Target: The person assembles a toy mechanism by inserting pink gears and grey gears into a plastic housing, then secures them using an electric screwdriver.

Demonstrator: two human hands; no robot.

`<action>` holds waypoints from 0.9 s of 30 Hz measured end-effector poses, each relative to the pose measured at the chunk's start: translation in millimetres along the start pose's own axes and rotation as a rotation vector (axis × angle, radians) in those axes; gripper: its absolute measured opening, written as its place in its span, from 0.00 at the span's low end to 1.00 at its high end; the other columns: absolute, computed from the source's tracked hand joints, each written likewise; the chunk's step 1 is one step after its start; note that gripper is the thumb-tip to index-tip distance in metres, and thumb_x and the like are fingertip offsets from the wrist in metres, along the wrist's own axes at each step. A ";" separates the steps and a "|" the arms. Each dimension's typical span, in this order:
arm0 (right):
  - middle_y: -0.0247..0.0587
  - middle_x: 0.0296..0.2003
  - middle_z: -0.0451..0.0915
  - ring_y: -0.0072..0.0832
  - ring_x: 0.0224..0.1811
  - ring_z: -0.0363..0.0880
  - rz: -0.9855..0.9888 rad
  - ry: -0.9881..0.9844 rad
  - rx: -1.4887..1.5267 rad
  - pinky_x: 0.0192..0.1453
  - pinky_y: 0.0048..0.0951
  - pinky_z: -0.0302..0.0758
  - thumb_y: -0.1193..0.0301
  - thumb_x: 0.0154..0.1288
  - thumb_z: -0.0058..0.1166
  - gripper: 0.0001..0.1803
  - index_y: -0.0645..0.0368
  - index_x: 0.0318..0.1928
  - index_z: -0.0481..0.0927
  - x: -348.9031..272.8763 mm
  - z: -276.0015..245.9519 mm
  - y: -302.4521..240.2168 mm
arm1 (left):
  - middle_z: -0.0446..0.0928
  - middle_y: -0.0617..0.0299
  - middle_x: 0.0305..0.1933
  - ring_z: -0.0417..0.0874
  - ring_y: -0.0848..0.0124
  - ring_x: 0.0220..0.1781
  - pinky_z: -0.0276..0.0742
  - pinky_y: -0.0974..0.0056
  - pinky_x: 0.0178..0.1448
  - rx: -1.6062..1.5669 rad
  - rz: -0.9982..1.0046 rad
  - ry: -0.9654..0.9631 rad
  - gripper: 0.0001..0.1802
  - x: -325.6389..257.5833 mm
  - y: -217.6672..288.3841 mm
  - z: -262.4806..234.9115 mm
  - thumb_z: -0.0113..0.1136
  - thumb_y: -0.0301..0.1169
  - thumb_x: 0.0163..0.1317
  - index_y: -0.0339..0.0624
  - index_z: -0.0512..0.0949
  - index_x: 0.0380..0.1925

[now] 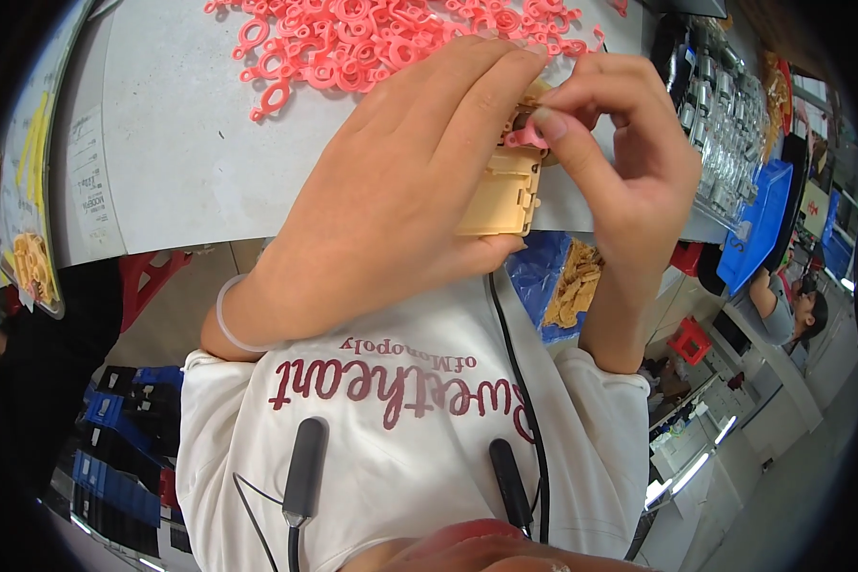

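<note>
My left hand (400,181) is closed around a cream plastic housing (500,195), its back toward the view and its thumb along the lower edge. Much of the housing is hidden behind those fingers. At the upper right side of the housing, my right hand (634,157) pinches a small pink plastic piece (524,139) between thumb and forefinger. This piece touches or nearly touches the housing; its far end is covered. Just beyond both hands lies a loose pile of pink ring-shaped pieces (353,48) on the grey table (191,143).
Clear trays with shiny small parts (725,124) stand at the right, beside a blue bin (758,224). Below the table edge is a blue bag with tan pieces (572,281). A black cable (515,353) hangs over my shirt. Another person (782,305) is at far right.
</note>
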State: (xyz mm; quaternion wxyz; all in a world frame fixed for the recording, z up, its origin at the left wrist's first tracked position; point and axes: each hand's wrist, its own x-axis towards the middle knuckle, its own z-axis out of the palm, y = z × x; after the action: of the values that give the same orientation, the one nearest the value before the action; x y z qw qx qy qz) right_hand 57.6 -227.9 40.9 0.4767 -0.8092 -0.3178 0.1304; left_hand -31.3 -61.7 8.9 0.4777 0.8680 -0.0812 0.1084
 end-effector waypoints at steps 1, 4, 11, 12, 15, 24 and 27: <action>0.41 0.41 0.79 0.24 0.40 0.77 -0.046 0.045 -0.003 0.46 0.22 0.72 0.83 0.54 0.66 0.09 0.67 0.38 0.83 -2.4 3.6 0.1 | 0.68 0.48 0.66 0.71 0.50 0.67 0.70 0.52 0.67 0.004 -0.002 0.004 0.54 -0.4 0.2 -0.3 0.75 0.30 0.34 0.41 0.64 0.68; 0.42 0.38 0.79 0.26 0.36 0.78 -0.349 0.079 -0.245 0.41 0.22 0.73 0.80 0.50 0.70 0.13 0.68 0.38 0.85 -7.4 3.2 6.8 | 0.68 0.48 0.66 0.71 0.50 0.67 0.70 0.52 0.67 0.002 0.004 0.014 0.53 -0.8 -0.2 0.1 0.74 0.30 0.35 0.42 0.64 0.68; 0.42 0.36 0.79 0.27 0.37 0.78 -0.074 0.007 -0.081 0.41 0.24 0.73 0.77 0.45 0.73 0.16 0.66 0.38 0.86 0.3 -1.4 -2.3 | 0.68 0.48 0.66 0.71 0.50 0.67 0.70 0.53 0.66 0.003 0.028 0.030 0.53 -1.0 -1.9 0.6 0.74 0.29 0.35 0.42 0.64 0.68; 0.42 0.36 0.79 0.27 0.37 0.78 -0.074 0.006 -0.081 0.41 0.24 0.73 0.77 0.45 0.73 0.16 0.66 0.38 0.86 0.1 -2.2 -2.6 | 0.68 0.48 0.66 0.71 0.50 0.67 0.70 0.53 0.66 0.003 0.027 0.030 0.53 -0.7 -1.7 0.7 0.74 0.29 0.35 0.42 0.64 0.68; 0.41 0.36 0.79 0.26 0.37 0.77 -0.168 -0.017 -0.227 0.41 0.23 0.73 0.78 0.44 0.73 0.16 0.67 0.37 0.85 -1.0 -4.7 -2.1 | 0.68 0.48 0.66 0.71 0.50 0.67 0.70 0.52 0.66 -0.007 0.019 0.028 0.53 -0.4 -1.1 1.4 0.74 0.29 0.34 0.41 0.64 0.68; 0.41 0.34 0.79 0.26 0.36 0.75 -0.059 0.110 -0.093 0.40 0.24 0.70 0.79 0.39 0.74 0.15 0.66 0.30 0.83 -4.5 4.4 -2.0 | 0.69 0.48 0.66 0.71 0.49 0.66 0.70 0.52 0.66 -0.035 0.029 0.018 0.53 -0.5 -3.6 2.9 0.74 0.28 0.34 0.39 0.64 0.67; 0.39 0.32 0.79 0.29 0.36 0.73 -0.200 0.001 -0.395 0.41 0.26 0.68 0.81 0.36 0.73 0.14 0.65 0.27 0.80 6.7 -3.7 -11.4 | 0.69 0.48 0.66 0.71 0.49 0.67 0.70 0.51 0.66 -0.027 0.038 0.027 0.52 -2.1 -5.4 4.1 0.74 0.28 0.34 0.37 0.64 0.67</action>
State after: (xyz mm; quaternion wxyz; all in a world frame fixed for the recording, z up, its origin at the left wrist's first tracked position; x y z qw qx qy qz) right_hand 60.2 -222.3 53.1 0.3198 -0.8512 -0.4157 0.0173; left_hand -31.6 -62.2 1.8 0.4884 0.8582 -0.0926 0.1283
